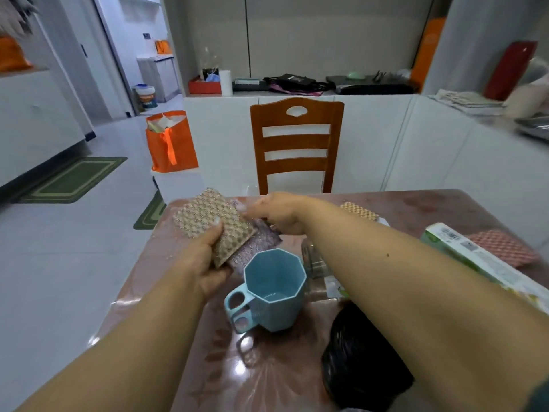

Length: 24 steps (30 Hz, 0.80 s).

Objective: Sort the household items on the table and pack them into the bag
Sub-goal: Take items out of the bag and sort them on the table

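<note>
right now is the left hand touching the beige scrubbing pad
Touching. The head view shows the left hand holding the beige scrubbing pad, thumb laid across its top face and fingers curled under its near edge, above the table.

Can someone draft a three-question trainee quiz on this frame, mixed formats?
1. True or false: the light blue octagonal plastic mug lies on its side.
2. Which of the hands grips the beige patterned scrubbing pad? A) left hand B) right hand C) neither
3. Fill in: the brown wooden slatted chair stands at the table's ____ edge.

Key: 1 false, upright. 2 A. 3 far.
</note>
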Available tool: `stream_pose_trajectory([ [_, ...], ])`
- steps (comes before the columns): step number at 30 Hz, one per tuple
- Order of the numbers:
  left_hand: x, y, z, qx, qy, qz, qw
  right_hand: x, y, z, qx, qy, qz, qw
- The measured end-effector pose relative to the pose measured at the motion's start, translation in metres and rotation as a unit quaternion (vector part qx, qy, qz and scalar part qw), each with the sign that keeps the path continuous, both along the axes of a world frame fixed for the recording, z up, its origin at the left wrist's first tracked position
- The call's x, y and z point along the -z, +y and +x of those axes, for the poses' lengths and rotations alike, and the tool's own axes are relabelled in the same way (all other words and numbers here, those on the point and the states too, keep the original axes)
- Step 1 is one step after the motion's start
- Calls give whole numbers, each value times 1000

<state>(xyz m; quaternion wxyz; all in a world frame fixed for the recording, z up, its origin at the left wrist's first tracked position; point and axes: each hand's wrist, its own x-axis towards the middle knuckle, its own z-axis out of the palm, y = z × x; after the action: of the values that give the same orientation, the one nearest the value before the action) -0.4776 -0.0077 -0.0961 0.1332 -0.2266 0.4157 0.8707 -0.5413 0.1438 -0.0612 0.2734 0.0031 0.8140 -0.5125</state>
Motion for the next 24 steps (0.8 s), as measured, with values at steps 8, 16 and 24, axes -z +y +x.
stream_pose_trajectory([
  [8, 10, 3, -7, -23, 22, -24, 999, 49, 140, -23, 356, 37, 356, 863],
  [16, 20, 9, -7, -18, 10, -37, 999, 66, 157, -25, 231, -47, 375, 896],
  [24, 12, 7, 1, -33, 1, -43, 999, 30, 154, 4, 233, -59, 211, 948],
])
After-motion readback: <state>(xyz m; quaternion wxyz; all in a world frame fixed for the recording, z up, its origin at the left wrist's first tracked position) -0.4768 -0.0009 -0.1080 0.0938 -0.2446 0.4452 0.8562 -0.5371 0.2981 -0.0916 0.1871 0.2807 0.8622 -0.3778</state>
